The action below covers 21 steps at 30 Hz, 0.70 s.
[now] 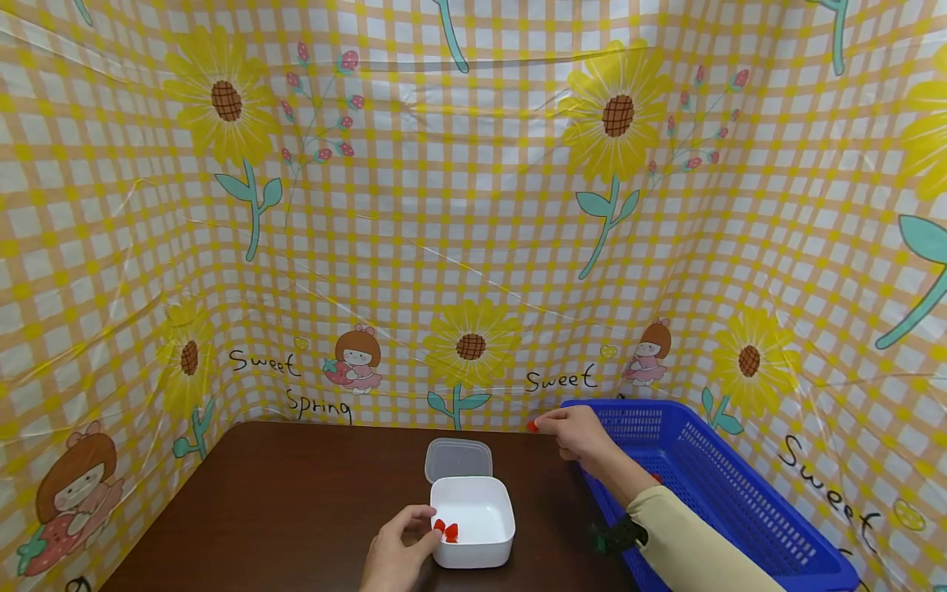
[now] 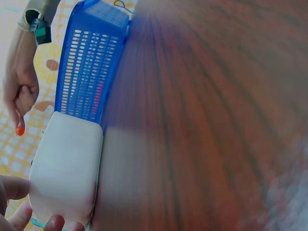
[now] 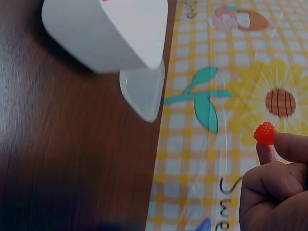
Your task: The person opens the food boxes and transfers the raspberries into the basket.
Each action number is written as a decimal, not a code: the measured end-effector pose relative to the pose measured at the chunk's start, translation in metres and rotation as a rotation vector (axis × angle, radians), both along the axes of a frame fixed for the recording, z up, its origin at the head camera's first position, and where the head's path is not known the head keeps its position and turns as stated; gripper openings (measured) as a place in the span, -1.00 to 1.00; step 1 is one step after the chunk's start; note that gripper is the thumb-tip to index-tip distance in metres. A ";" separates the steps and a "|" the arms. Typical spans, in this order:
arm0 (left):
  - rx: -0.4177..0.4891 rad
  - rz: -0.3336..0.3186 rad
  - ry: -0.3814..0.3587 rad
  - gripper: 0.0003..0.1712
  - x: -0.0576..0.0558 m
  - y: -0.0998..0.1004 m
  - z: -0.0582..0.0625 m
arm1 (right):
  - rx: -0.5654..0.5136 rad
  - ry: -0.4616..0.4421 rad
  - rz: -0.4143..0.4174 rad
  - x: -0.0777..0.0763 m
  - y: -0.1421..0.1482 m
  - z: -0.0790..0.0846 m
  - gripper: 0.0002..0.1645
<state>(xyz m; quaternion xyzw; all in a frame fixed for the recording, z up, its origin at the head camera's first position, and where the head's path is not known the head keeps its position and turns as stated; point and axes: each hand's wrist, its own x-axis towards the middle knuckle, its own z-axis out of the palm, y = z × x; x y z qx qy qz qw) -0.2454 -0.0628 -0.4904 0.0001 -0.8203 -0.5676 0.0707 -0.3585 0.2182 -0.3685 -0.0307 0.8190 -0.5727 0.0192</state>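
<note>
Red berry, pinched in right hand; white container leftward and bodyward of grip, against nearer, relaxed left hand.

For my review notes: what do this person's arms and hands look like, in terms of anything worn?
The left hand and right hand are bare, with no gloves visible. The right arm wears a long, pale cream fabric sleeve; near its cuff is a dark wrist strap with a small, boxy green device. The left sleeve, if any, is out of view.
</note>
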 end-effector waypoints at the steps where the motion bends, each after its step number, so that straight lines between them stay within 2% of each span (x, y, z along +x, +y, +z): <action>1: -0.001 0.000 -0.001 -0.68 0.000 0.000 0.000 | 0.001 0.000 -0.004 -0.001 0.004 0.000 -0.65; 11: -0.004 0.008 0.011 -0.69 0.000 0.001 0.000 | 0.048 -0.015 -0.052 -0.005 0.043 0.003 -0.55; 21: -0.010 0.012 0.005 -0.69 0.000 0.002 -0.002 | 0.103 -0.027 -0.110 -0.010 0.085 -0.005 -0.53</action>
